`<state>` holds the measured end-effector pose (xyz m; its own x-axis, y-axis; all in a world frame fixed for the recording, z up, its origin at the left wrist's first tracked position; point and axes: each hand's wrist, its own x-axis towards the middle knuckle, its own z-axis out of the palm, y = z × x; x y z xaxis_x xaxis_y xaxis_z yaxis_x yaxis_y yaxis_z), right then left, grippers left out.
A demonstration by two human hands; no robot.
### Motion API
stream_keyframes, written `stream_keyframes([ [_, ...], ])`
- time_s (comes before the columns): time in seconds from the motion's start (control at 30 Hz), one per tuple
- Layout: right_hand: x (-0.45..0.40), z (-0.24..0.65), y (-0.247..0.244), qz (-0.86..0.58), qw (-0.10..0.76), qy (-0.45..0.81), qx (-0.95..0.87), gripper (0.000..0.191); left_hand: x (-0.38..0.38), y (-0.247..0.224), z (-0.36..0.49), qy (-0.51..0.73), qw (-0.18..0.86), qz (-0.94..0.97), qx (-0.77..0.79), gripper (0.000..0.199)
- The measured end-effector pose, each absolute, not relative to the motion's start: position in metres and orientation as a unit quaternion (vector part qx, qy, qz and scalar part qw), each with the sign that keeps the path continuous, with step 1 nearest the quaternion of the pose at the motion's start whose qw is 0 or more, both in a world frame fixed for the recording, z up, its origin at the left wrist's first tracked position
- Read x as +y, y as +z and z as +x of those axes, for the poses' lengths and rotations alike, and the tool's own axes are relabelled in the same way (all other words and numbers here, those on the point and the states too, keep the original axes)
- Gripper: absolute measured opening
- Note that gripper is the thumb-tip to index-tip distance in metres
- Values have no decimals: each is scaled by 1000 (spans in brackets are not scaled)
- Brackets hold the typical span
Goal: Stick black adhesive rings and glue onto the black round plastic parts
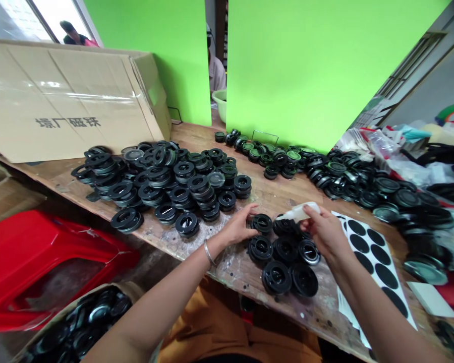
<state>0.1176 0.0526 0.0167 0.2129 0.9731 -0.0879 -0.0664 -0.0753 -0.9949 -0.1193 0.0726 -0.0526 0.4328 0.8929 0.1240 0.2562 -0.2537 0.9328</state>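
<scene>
My right hand (327,229) grips a small translucent squeeze bottle (300,212). The bottle is tilted, its narrow nozzle pointing left and down over a black round part (282,229) in the back row of a small group. My left hand (242,224) is beside another black round part (262,223), thumb and forefinger apart around its left side; whether they press on it I cannot tell. Several more such parts make up the group, among them one with a shiny rim (309,251) and a deeper black ring (303,280) at the front.
Stacks of black ring parts (181,196) cover the table's left side; more lie along green panels (306,65). Sheets of black round stickers (382,275) are right of my right arm. A cardboard box (71,101) and red stool (53,262) are left. Two people appear behind.
</scene>
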Motion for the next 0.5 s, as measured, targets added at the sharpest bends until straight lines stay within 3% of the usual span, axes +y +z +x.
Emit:
stream_keyframes([
  [0.3,63,155,4,-573,581,459,-351,39,68,5,-106,314,324,788,418,80],
  [0.5,68,157,-7,-589,588,407,-376,37,90,-1,-58,224,302,834,404,93],
])
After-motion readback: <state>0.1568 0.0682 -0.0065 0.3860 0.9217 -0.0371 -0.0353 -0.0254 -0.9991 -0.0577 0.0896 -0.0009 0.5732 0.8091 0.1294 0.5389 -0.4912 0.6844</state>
